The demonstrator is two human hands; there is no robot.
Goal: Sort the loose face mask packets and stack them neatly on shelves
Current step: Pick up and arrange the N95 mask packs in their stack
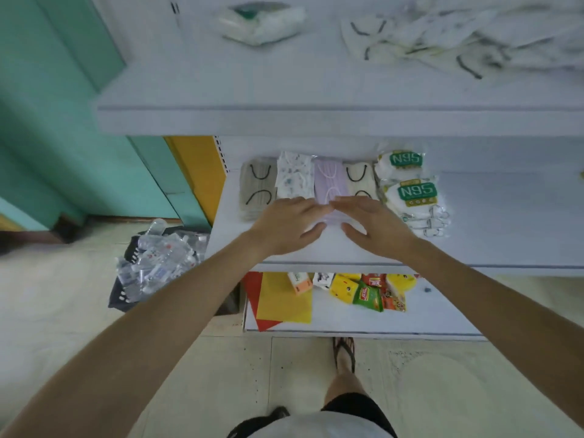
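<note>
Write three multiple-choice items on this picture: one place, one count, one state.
1. Where is the lilac mask stack? A) between the patterned stack and the cream stack; B) on the top shelf; C) in the floor basket.
2. How many green N95 labels show? A) one; B) two; C) four.
3. How are the hands? A) both fists; B) left hand and right hand open, on the lilac stack; C) one grips a bottle.
Answers: 1 A, its neighbours flank it; 2 B, two labels are visible; 3 B, fingers lie straight.
</note>
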